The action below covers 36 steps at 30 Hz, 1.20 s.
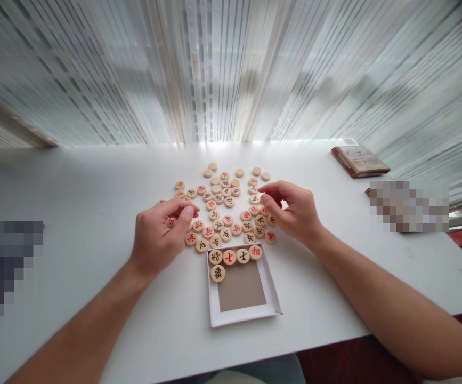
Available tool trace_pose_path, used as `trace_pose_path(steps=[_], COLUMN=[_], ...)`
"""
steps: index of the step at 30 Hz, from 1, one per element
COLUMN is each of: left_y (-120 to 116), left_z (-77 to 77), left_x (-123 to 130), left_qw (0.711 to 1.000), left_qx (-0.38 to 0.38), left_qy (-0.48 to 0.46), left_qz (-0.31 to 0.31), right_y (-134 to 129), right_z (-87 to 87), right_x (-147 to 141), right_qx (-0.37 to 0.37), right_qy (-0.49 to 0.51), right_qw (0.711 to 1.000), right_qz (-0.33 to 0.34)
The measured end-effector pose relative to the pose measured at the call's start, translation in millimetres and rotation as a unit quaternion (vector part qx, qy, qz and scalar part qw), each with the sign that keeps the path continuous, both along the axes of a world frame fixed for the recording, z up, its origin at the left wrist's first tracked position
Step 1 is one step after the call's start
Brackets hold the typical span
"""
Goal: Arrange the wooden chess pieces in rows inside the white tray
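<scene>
Loose game pieces [218, 224] are lying scattered across the bench [106, 181]. Left hand [156, 232] is curling above their left side; cannot tell if it is pinching one. Right hand [297, 210] is hovering rightward, thumb and forefinger parted. Shallow box [242, 316] is sitting nearer, walls probably keeping five pieces [229, 257] aligned.

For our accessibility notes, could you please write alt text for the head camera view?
A left hand and a right hand hover among round, wood-coloured game pieces, many showing red or black characters, on a white table. Nearer the camera, a shallow open box holds five pieces: four in a row, one below.
</scene>
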<state>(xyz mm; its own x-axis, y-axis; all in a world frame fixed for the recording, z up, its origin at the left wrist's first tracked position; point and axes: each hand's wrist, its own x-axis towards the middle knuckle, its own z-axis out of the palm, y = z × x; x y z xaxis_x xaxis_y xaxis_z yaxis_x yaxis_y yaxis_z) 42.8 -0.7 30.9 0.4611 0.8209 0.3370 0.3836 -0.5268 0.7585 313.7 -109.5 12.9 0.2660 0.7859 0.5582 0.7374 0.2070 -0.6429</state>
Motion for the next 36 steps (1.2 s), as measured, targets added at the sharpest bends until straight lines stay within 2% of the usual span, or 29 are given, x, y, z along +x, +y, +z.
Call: trace_pose_path(steps=[5,8,13,21,28,36], left_y=[-2,-2,0,14,12,13], left_z=[-0.6,-1.8,1.6,10.7,3.7,0.7], left_x=[1,2,0,-11,-7,-10], left_qw=[0.998,0.997,0.999,0.998,0.997,0.996], left_qx=[0.051,0.055,0.045,0.036,0.058,0.071], left_qy=[0.025,0.034,0.021,0.015,0.041,0.056], left_qz=[-0.031,-0.046,-0.017,0.048,0.029,0.024], right_y=[1,1,0,2,4,7], right_z=[0.2,0.9,1.7,0.3,3.9,0.3], right_x=[0,-1,-1,10,23,30], right_qx=[-0.008,-0.008,-0.009,-0.026,-0.003,-0.029], right_qy=[0.004,-0.007,-0.008,0.103,0.076,0.057], right_qw=[1.0,1.0,1.0,0.993,0.993,0.992], right_qz=[-0.008,0.004,-0.001,-0.054,-0.089,-0.11])
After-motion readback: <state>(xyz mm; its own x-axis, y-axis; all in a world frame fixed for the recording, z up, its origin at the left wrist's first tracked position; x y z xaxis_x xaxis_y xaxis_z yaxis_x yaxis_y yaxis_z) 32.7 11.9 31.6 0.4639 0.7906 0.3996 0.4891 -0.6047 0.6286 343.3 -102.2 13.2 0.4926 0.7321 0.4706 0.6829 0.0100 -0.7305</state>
